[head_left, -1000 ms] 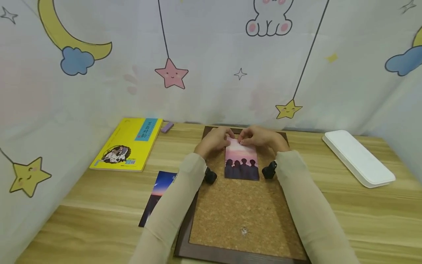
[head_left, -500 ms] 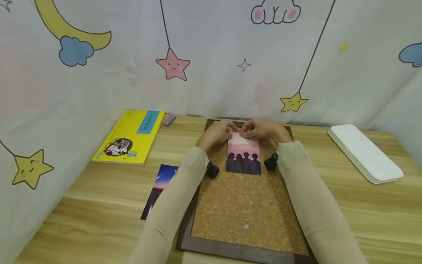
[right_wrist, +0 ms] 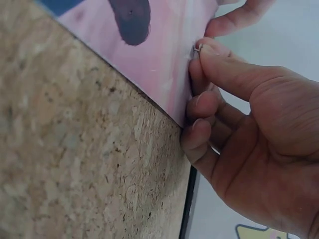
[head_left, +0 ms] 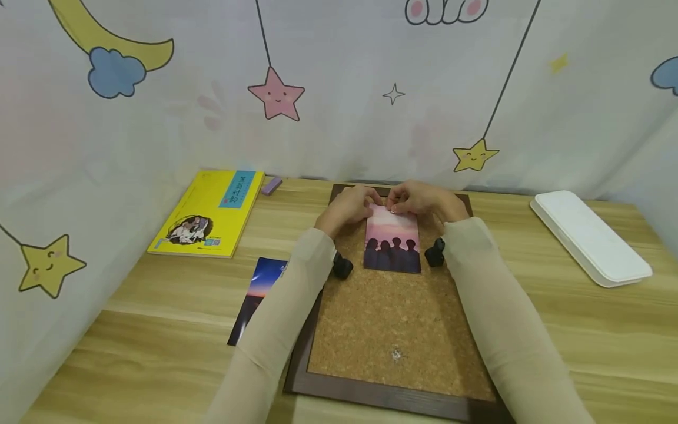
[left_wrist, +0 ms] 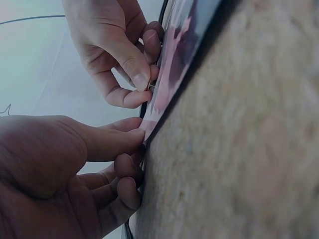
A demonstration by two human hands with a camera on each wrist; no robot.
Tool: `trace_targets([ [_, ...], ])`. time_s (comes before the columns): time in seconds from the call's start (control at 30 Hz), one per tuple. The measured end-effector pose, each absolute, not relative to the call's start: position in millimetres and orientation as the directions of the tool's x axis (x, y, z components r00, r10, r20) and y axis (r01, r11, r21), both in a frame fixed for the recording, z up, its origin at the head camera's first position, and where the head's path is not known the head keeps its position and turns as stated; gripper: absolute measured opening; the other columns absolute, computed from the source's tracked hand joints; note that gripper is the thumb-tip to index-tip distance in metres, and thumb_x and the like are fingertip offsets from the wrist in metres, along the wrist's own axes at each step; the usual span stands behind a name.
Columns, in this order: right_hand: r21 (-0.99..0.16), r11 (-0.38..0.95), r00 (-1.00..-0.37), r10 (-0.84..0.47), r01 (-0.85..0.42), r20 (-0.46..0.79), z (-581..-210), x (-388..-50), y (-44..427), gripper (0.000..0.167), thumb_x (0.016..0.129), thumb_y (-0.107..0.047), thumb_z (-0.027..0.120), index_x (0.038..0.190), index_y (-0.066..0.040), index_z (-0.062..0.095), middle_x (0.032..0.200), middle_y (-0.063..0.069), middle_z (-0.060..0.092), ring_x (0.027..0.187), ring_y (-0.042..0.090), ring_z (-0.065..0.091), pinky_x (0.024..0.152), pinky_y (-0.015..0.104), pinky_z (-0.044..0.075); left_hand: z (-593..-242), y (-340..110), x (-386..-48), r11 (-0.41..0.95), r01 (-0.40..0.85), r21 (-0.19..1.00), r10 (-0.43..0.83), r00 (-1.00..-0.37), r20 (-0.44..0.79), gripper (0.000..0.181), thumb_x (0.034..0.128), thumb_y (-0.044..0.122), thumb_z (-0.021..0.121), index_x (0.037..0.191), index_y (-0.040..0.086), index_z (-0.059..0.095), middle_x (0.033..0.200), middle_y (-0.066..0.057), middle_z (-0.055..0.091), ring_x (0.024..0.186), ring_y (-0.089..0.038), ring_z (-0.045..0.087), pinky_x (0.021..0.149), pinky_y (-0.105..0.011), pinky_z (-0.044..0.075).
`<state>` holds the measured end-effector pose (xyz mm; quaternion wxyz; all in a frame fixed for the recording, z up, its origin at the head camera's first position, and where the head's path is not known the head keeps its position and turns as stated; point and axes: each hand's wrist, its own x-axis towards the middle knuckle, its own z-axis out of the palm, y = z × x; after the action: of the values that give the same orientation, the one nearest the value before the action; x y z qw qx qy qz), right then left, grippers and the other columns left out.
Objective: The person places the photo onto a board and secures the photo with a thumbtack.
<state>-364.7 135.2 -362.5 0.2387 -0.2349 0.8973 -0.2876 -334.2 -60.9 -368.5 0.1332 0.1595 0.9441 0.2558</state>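
A photo card (head_left: 392, 241) with a pink sky and dark figures lies on the upper part of a brown-framed corkboard (head_left: 392, 318). My left hand (head_left: 349, 207) pinches the card's top left corner between thumb and forefinger, as the left wrist view shows. Beside it, my right hand (head_left: 421, 199) holds a small thumbtack (right_wrist: 198, 49) at the card's top edge, its thin metal point towards the card. Whether the point has entered the card cannot be told. Low on the cork sits a small silvery cluster (head_left: 396, 354), too small to make out.
Left of the board lies another photo card (head_left: 259, 288), partly hidden by the left sleeve. A yellow book (head_left: 206, 215) and a purple eraser-like block (head_left: 272, 186) are at the back left. A white case (head_left: 590, 238) lies on the right. A patterned curtain (head_left: 339, 129) hangs behind the table.
The head view has tilted down slightly, so everything sits higher in it. Both hands stay at the card's top edge; the right hand's fingertips have shifted only a little.
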Motion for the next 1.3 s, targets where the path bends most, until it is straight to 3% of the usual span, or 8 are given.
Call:
trace_targets([
  [0.43,-0.625,0.732,-0.790,-0.540,-0.271,-0.290,-362,-364,135,0.008,0.097,-0.004,0.064,0.100,-0.002,0.056,0.082,0.006,0.053,0.067,0.017,0.047,0.058,0.027,0.040,-366,-61,-333,0.813,0.228,0.535,0.381,-0.904,-0.193,0.031,0.0963,0.007,0.063,0.125,0.018,0.067,0.088,-0.003,0.053,0.076,-0.016,0.046,0.068,-0.028,0.035],
  [0.8,-0.605,0.753,-0.807,-0.512,-0.257,-0.294,-361,-360,132,0.017,0.097,-0.008,0.064,0.104,-0.004,0.049,0.088,0.008,0.050,0.072,0.019,0.046,0.062,0.029,0.038,-367,-65,-338,0.810,0.237,0.536,0.410,-0.883,-0.229,0.036,0.0945,0.007,0.066,0.129,0.019,0.064,0.108,-0.009,0.059,0.090,-0.021,0.051,0.076,-0.032,0.039],
  [0.9,-0.598,0.752,-0.807,-0.520,-0.276,-0.281,-359,-360,130,0.017,0.096,-0.006,0.065,0.104,-0.002,0.051,0.088,0.008,0.051,0.075,0.020,0.047,0.064,0.029,0.039,-363,-67,-338,0.830,0.250,0.499,0.411,-0.879,-0.242,0.039,0.0943,0.008,0.066,0.131,0.022,0.063,0.114,-0.011,0.060,0.090,-0.020,0.049,0.077,-0.032,0.037],
  [1.17,-0.459,0.821,-0.800,-0.508,-0.339,-0.319,-354,-350,132,0.019,0.094,-0.016,0.070,0.099,-0.005,0.056,0.087,0.007,0.057,0.077,0.020,0.050,0.067,0.031,0.039,-356,-67,-328,0.863,0.347,0.368,0.445,-0.866,-0.227,0.045,0.0925,0.010,0.063,0.136,0.020,0.059,0.091,-0.004,0.054,0.084,-0.021,0.046,0.074,-0.033,0.035],
  [1.3,-0.432,0.828,-0.799,-0.510,-0.357,-0.317,-354,-344,139,0.021,0.093,-0.018,0.073,0.099,-0.005,0.058,0.087,0.007,0.058,0.079,0.020,0.051,0.069,0.031,0.040,-355,-67,-323,0.865,0.372,0.337,0.460,-0.856,-0.235,0.048,0.0923,0.015,0.066,0.139,0.020,0.057,0.098,-0.006,0.059,0.088,-0.022,0.050,0.076,-0.035,0.039],
])
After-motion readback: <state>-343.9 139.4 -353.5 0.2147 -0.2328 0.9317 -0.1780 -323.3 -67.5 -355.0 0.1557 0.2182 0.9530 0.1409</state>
